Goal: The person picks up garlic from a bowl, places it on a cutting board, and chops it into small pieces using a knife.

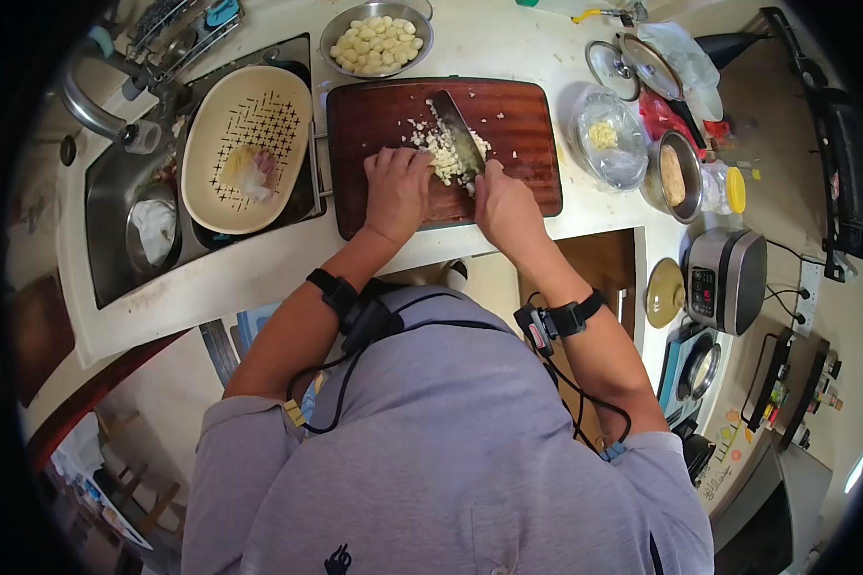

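A dark reddish wooden cutting board (374, 115) lies on the counter with a heap of chopped garlic (445, 158) in its middle and bits scattered around. My right hand (509, 206) is closed around the handle of a kitchen knife (458, 131), whose broad blade points away and to the left over the garlic. Garlic bits cling along the blade. My left hand (398, 189) rests on the board just left of the heap, fingers forward and slightly apart, with nothing visible in them. Beyond the board stands a metal bowl (328, 40) of whole peeled garlic cloves (377, 45).
Left of the board, a cream strainer basket (198, 153) sits over the sink (105, 254), near the faucet (96, 113). To the right are a plastic-covered bowl (618, 163), a steel pot (657, 192), pan lids (612, 69) and a rice cooker (729, 278). Cables hang from both wrists.
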